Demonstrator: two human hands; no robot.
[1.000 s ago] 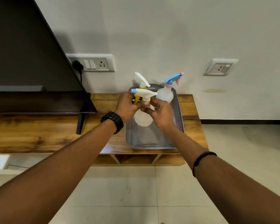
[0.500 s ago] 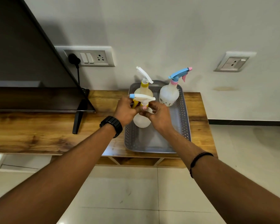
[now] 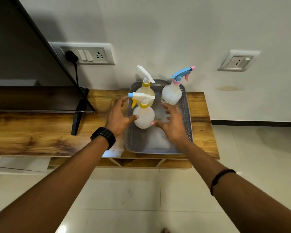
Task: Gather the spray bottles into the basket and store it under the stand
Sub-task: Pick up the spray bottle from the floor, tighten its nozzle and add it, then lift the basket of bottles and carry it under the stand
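Note:
A grey perforated basket (image 3: 186,115) sits on the right end of the wooden stand (image 3: 40,132). Three spray bottles stand upright in it: one with a white trigger and yellow collar (image 3: 145,91) at the back left, one with a blue and pink trigger (image 3: 171,95) at the back right, and one with a white, blue and yellow trigger (image 3: 144,116) in front. My left hand (image 3: 118,116) and my right hand (image 3: 171,122) flank the front bottle with fingers spread; their thumbs are at its sides.
A dark television (image 3: 23,64) on a black leg (image 3: 77,118) fills the left of the stand. Wall sockets (image 3: 86,54) with a plugged cable are behind it. An open shelf (image 3: 138,163) lies under the stand, above the tiled floor (image 3: 141,199).
Both hands have let go of the front bottle's neck and opened, moving apart to its sides. The bottle now stands in the basket.

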